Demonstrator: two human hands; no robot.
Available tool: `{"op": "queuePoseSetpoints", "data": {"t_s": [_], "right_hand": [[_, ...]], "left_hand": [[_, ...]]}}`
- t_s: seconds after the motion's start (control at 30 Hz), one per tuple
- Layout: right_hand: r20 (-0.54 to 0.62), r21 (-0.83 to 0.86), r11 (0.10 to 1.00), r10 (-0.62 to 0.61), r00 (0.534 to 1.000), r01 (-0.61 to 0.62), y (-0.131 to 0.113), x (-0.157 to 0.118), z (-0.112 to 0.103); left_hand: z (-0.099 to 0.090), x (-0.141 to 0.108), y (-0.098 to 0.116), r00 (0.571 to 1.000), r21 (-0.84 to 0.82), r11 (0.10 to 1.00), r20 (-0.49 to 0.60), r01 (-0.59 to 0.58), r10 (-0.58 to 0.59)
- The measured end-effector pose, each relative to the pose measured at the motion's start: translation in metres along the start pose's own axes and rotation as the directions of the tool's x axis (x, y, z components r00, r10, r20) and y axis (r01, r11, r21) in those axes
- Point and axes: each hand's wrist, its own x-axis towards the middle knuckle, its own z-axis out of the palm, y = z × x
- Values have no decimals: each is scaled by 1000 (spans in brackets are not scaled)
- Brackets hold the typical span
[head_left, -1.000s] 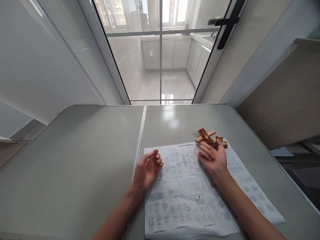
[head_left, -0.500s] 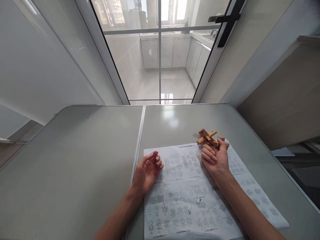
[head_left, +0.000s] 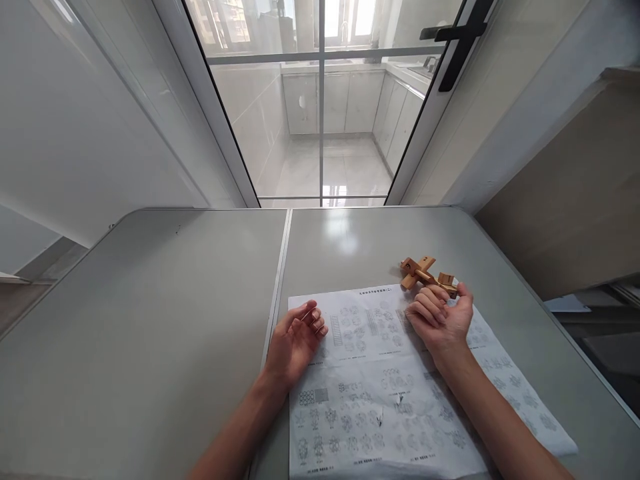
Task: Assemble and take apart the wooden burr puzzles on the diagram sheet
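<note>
Palm up, my left hand (head_left: 297, 337) rests at the left edge of a printed paper sheet (head_left: 360, 373), its fingers loosely curled, apart and holding nothing. Several interlocking wooden puzzle pieces (head_left: 420, 271), some with dark numerals, lie just past the sheet's top right edge. My right hand (head_left: 443, 317) is over the sheet right beside the pieces, its fingers curled and its thumb lifted away from them. A notched wooden piece (head_left: 446, 279) shows just beyond these fingers. The fingers partly cover the near pieces, so any contact is hard to see.
Rows of small diagrams cover the sheet, which has small tears near its middle. The grey table (head_left: 165, 347) has a pale seam (head_left: 281, 260). Behind it stands a glass-paned door (head_left: 321, 133) with a black handle (head_left: 457, 40).
My right hand has shifted a little right, and its thumb has come away from the notched piece. The wooden pieces have turned slightly and moved. My left hand stays put.
</note>
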Motion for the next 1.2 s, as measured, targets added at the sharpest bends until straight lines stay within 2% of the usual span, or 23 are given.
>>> {"op": "queuePoseSetpoints", "data": {"t_s": [0.2,0.37,0.53,0.63,0.7,0.8,0.87,0.93,1.0,1.1,1.2], "right_hand": [[-33,-8,999,-47,998,47,-1,0,2],[-91,-203,971,-149,985,128,4,-2,7],[-31,-515,821,-305,952,246,16,-5,20],[72,-643,715,-299,952,273,30,-12,29],[159,-706,649,-244,957,283,41,-19,32],[255,-851,479,19,967,215,58,-31,30],[274,-910,373,208,939,183,67,-39,26],[255,-944,299,392,884,140,74,-44,22],[230,-960,265,542,809,95,79,-47,20],[203,-960,281,696,688,-1,82,-48,20],[187,-940,316,792,580,-128,83,-48,19]], "left_hand": [[-1,1,0,1000,-6,1000,-2,4,-4],[1,0,1,1000,4,1000,-12,-3,3],[3,-2,1,1000,-4,1000,-24,-3,3],[3,-2,1,1000,-1,1000,-19,0,0],[2,-2,0,1000,24,1000,-4,-5,6],[0,-3,-2,998,122,992,54,-35,29],[-1,-4,-5,990,235,967,120,-99,72],[1,-7,-8,975,352,921,199,-166,100],[4,-12,-10,959,424,887,274,-185,69],[10,-19,-9,924,453,877,381,-159,-29],[9,-21,-7,872,519,840,473,-158,-129]]}}
